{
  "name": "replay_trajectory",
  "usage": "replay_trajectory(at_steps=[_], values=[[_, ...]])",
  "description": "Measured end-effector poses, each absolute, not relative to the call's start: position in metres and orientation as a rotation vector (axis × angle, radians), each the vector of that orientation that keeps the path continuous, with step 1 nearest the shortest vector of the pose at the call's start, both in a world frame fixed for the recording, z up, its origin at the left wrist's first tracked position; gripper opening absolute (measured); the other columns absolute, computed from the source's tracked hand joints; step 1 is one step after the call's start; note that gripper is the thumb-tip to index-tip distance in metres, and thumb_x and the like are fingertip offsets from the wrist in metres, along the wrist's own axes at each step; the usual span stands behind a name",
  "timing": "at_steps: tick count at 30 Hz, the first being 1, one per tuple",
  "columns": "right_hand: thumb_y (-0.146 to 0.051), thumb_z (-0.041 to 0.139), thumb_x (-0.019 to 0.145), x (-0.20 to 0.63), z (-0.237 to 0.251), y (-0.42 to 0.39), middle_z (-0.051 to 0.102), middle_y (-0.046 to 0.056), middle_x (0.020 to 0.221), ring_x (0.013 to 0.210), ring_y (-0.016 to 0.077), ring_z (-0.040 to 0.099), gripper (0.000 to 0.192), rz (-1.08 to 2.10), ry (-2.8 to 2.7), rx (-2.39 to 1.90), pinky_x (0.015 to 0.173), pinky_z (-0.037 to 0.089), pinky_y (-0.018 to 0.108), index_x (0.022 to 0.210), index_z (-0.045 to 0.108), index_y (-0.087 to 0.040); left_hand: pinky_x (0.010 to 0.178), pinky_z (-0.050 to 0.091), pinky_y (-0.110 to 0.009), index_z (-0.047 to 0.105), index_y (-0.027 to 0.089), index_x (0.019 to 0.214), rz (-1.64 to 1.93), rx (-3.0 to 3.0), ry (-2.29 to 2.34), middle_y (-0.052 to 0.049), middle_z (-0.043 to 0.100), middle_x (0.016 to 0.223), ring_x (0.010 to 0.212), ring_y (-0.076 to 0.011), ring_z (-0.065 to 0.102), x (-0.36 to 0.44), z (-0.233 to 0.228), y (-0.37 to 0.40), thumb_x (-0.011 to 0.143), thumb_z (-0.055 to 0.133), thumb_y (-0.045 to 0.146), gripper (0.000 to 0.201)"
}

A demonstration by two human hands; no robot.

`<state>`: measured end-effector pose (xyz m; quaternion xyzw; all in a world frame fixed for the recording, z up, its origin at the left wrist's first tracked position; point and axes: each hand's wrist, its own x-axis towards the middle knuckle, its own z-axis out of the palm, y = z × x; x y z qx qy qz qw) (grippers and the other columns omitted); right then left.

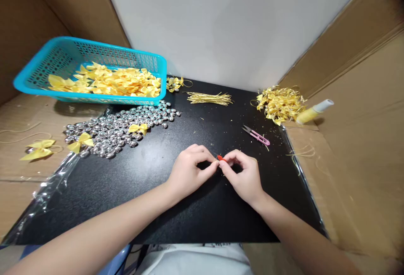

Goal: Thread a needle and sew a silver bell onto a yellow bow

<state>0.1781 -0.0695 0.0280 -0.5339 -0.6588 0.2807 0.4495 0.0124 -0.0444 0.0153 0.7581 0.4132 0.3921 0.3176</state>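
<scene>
Over the black table, my left hand [196,166] and my right hand [241,172] meet fingertip to fingertip. The right thumb and forefinger pinch a small flat red piece [221,158]; its kind does not show. My left thumb and forefinger are pressed together beside it, on something too thin to make out. To the right of the hands lie pink-handled thread snips [256,135]. Silver beads [116,128] spread in a heap to the left, and two yellow ribbon bows [81,142] rest on them or at their edge.
A turquoise basket [110,97] of yellow bows stands at the back left. Gold ties [209,98] lie in a bundle near the wall. At right are a pile of bows with gold cord [280,103] and a yellow tube [311,114]. Cardboard walls [360,111] flank the table.
</scene>
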Motion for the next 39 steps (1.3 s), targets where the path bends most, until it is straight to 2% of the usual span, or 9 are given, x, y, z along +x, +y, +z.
replay_trajectory(at_steps=[39], values=[[-0.017,0.062,0.078,0.1856,0.0321,-0.0616,0.063,-0.002,0.060,0.052,0.0101,0.056,0.010,0.713,-1.642,-1.298,0.054,0.046,0.021,0.068,0.062,-0.018,0.071,0.046,-0.031,0.072,0.020,0.077,1.023,2.045,1.151,-0.001,0.074,0.076,0.073,-0.0170,0.064,0.0099,0.0139,-0.0376,0.086,0.065,0.027,0.014]])
